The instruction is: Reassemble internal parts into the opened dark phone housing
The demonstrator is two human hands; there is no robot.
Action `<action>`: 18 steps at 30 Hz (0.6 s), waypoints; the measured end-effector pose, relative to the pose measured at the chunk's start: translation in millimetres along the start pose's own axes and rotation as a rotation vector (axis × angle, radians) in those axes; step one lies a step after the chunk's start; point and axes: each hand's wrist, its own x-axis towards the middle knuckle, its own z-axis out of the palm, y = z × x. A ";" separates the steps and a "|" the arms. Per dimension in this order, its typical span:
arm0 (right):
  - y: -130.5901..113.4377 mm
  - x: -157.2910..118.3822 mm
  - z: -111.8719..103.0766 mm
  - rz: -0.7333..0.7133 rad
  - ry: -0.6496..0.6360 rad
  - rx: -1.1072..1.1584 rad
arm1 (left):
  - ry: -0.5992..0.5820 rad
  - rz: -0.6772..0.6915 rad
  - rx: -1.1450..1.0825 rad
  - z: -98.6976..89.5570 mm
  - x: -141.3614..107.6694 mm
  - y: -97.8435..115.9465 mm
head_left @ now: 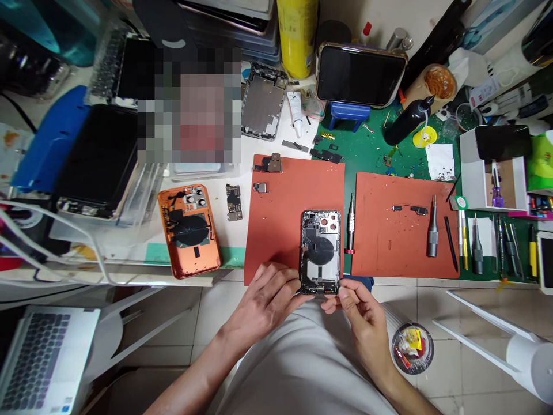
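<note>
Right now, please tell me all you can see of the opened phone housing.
The opened phone rear housing has a dark metal-looking frame, exposed interior, a round black coil at centre, and camera openings at its far right corner. It lies over the red silicone mat, its lower end past the mat's edge. The left hand and right hand touch that lower end.

The white worktop carries two orange-red silicone mats, a green repair mat, an orange phone back housing and a bare logic board beside them.
</note>
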 end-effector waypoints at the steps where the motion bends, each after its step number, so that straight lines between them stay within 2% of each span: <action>1: -0.4 0.1 0.4 0.002 0.003 -0.003 | 0.001 0.000 0.000 0.0 0.0 0.0; 18: 12.4 -0.4 -2.7 -0.011 0.041 -0.064 | 0.002 -0.006 0.016 -1.8 0.9 2.6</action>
